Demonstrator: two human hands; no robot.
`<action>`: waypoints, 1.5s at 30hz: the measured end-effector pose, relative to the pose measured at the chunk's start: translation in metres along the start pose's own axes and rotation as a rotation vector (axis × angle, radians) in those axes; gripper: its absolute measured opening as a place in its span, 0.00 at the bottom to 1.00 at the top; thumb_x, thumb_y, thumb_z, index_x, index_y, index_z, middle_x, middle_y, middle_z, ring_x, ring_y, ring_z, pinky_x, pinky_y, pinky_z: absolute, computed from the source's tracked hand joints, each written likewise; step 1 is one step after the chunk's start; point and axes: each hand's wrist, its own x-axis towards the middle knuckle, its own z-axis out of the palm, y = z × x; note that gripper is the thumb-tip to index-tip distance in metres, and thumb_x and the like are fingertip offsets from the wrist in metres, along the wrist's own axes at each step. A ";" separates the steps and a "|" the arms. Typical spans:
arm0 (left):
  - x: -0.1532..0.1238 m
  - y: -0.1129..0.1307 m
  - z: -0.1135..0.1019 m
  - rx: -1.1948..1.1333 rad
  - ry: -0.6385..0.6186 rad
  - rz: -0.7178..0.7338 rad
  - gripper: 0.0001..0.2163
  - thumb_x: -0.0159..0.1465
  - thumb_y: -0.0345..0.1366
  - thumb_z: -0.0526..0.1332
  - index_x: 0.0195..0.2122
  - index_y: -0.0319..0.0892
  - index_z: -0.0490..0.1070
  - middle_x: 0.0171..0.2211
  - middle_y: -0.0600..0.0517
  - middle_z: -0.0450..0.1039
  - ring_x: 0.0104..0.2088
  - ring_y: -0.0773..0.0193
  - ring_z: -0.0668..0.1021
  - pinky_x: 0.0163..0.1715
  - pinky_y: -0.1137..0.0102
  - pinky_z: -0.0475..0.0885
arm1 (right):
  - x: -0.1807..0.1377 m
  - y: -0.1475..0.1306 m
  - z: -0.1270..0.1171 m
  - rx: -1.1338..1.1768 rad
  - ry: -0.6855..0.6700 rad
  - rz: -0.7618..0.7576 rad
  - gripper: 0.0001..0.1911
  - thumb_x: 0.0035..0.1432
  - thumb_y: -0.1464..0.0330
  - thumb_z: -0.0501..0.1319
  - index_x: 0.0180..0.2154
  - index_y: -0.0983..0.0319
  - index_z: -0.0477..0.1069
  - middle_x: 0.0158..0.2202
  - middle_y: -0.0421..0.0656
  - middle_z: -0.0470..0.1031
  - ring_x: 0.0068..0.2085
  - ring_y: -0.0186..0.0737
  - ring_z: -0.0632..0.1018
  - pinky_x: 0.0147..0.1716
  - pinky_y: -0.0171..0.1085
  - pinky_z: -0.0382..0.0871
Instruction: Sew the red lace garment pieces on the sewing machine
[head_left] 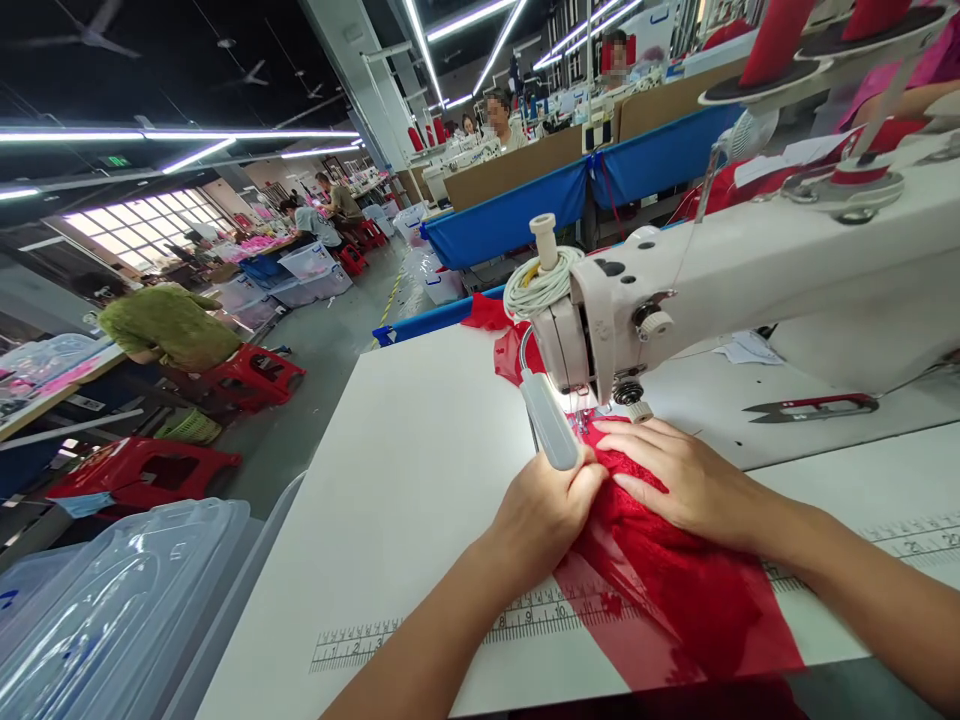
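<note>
Red lace and mesh fabric lies on the white sewing table, running from the front edge up under the needle area of the sewing machine. My left hand is closed on the fabric's left edge, thumb and fingers pinched together just in front of the presser foot. A grey lamp head partly covers that hand. Spread flat on the fabric to the right of the needle, my right hand has its fingers extended. More red fabric shows behind the machine head.
Thread snips lie on the machine bed at the right. A printed ruler runs along the table's front. Clear plastic bins stand at lower left, near red stools. Several people sit at other tables beyond.
</note>
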 end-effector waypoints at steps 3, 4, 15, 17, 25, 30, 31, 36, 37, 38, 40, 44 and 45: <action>-0.003 -0.001 -0.005 -0.088 -0.073 0.071 0.13 0.71 0.35 0.46 0.34 0.39 0.68 0.30 0.49 0.69 0.27 0.62 0.70 0.28 0.68 0.66 | -0.005 -0.001 -0.001 0.008 -0.016 -0.060 0.16 0.60 0.76 0.53 0.47 0.61 0.73 0.53 0.48 0.74 0.53 0.47 0.73 0.52 0.48 0.71; -0.004 -0.002 -0.007 -0.096 -0.103 0.056 0.15 0.72 0.38 0.46 0.34 0.40 0.67 0.29 0.49 0.69 0.27 0.61 0.70 0.28 0.67 0.66 | -0.006 0.000 -0.002 -0.003 -0.021 -0.081 0.17 0.59 0.77 0.53 0.45 0.61 0.73 0.52 0.48 0.74 0.52 0.47 0.73 0.52 0.49 0.71; -0.007 0.003 -0.008 0.049 -0.070 0.046 0.31 0.71 0.53 0.37 0.51 0.34 0.69 0.39 0.40 0.73 0.30 0.58 0.74 0.27 0.65 0.69 | -0.012 0.004 -0.011 -0.131 -0.027 -0.143 0.17 0.56 0.79 0.53 0.42 0.63 0.75 0.46 0.48 0.79 0.46 0.46 0.79 0.42 0.45 0.76; -0.008 0.004 -0.006 0.095 -0.011 0.061 0.32 0.70 0.55 0.37 0.53 0.34 0.69 0.46 0.37 0.72 0.34 0.56 0.75 0.29 0.64 0.70 | -0.013 0.004 -0.010 -0.139 -0.027 -0.143 0.16 0.56 0.79 0.53 0.42 0.63 0.75 0.46 0.48 0.79 0.46 0.47 0.79 0.42 0.46 0.76; -0.014 0.009 -0.004 0.190 0.008 0.047 0.33 0.70 0.56 0.38 0.54 0.35 0.70 0.49 0.37 0.74 0.36 0.54 0.74 0.30 0.64 0.66 | -0.013 0.005 -0.009 -0.189 0.020 -0.145 0.17 0.56 0.79 0.52 0.42 0.62 0.75 0.45 0.47 0.80 0.44 0.45 0.80 0.41 0.44 0.75; -0.013 0.011 -0.001 0.186 0.048 0.023 0.34 0.69 0.58 0.38 0.54 0.37 0.71 0.48 0.39 0.74 0.36 0.56 0.73 0.32 0.65 0.65 | -0.012 0.006 -0.009 -0.198 0.018 -0.160 0.16 0.57 0.79 0.52 0.40 0.64 0.75 0.44 0.48 0.80 0.43 0.46 0.80 0.40 0.45 0.75; -0.012 0.011 -0.001 0.187 0.057 0.016 0.35 0.69 0.58 0.37 0.54 0.37 0.71 0.47 0.39 0.74 0.36 0.56 0.73 0.32 0.65 0.64 | -0.011 0.006 -0.009 -0.202 0.018 -0.162 0.16 0.58 0.79 0.52 0.40 0.64 0.75 0.44 0.48 0.80 0.44 0.46 0.80 0.40 0.45 0.75; -0.011 0.009 0.002 0.202 0.045 -0.001 0.35 0.69 0.57 0.36 0.55 0.36 0.71 0.42 0.39 0.75 0.37 0.54 0.73 0.34 0.64 0.64 | -0.007 0.009 -0.008 -0.227 0.022 -0.176 0.16 0.58 0.79 0.51 0.39 0.64 0.75 0.43 0.48 0.80 0.44 0.46 0.80 0.40 0.44 0.75; -0.010 0.008 0.002 0.205 0.040 -0.003 0.35 0.69 0.57 0.36 0.56 0.36 0.70 0.42 0.40 0.75 0.38 0.54 0.73 0.34 0.63 0.64 | -0.007 0.010 -0.007 -0.233 0.024 -0.181 0.16 0.58 0.79 0.51 0.39 0.64 0.75 0.43 0.48 0.80 0.44 0.46 0.80 0.40 0.45 0.75; -0.010 0.007 0.002 0.208 0.035 -0.005 0.34 0.70 0.57 0.36 0.56 0.36 0.70 0.41 0.40 0.75 0.38 0.54 0.73 0.35 0.63 0.64 | -0.006 0.011 -0.007 -0.239 0.025 -0.185 0.16 0.58 0.80 0.50 0.39 0.65 0.75 0.43 0.48 0.80 0.44 0.46 0.80 0.40 0.45 0.75; -0.009 0.005 0.003 0.213 0.034 -0.011 0.34 0.70 0.56 0.36 0.57 0.36 0.69 0.39 0.41 0.75 0.38 0.53 0.73 0.35 0.63 0.64 | -0.005 0.013 -0.007 -0.250 0.027 -0.190 0.16 0.58 0.79 0.50 0.40 0.65 0.75 0.44 0.49 0.80 0.45 0.46 0.80 0.41 0.45 0.75; -0.007 0.001 0.006 0.219 0.034 -0.021 0.33 0.69 0.57 0.40 0.57 0.37 0.70 0.37 0.42 0.76 0.39 0.52 0.73 0.38 0.61 0.63 | -0.001 0.016 -0.007 -0.247 0.012 -0.183 0.16 0.58 0.79 0.50 0.39 0.65 0.74 0.43 0.49 0.80 0.45 0.46 0.79 0.42 0.45 0.74; -0.007 0.000 0.007 0.224 0.033 -0.024 0.32 0.69 0.57 0.41 0.57 0.38 0.69 0.37 0.42 0.76 0.39 0.52 0.73 0.38 0.61 0.63 | -0.001 0.017 -0.007 -0.246 0.008 -0.181 0.16 0.58 0.79 0.50 0.38 0.64 0.74 0.43 0.49 0.80 0.45 0.46 0.79 0.42 0.44 0.74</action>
